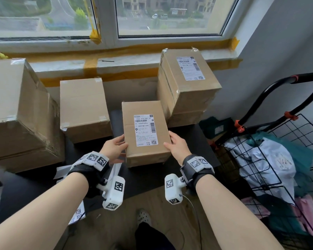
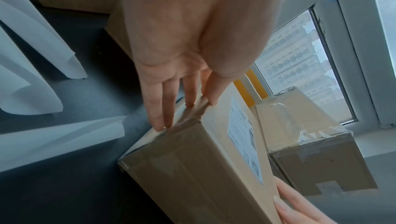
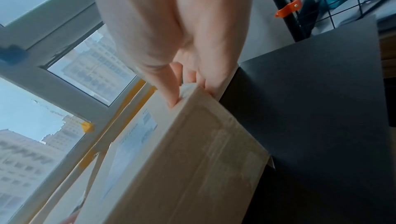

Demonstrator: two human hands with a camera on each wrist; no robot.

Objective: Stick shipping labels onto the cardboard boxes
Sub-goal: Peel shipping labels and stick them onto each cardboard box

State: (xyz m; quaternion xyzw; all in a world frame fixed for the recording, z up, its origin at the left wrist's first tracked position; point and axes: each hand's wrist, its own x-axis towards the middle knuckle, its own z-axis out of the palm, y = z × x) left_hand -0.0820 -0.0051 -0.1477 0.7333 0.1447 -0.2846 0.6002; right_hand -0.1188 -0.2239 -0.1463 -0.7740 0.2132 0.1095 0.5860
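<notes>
The labelled cardboard box stood on the dark table, between the plain box and the stacked box; its shipping label lay flat on top; the left hand and right hand clasped its near corners, fingers on the sides and thumbs over the top edge.

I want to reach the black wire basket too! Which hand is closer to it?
Right. The right hand holds the right side of the small box, nearer the basket at the far right. The left hand holds the box's left side, farther away.
</notes>
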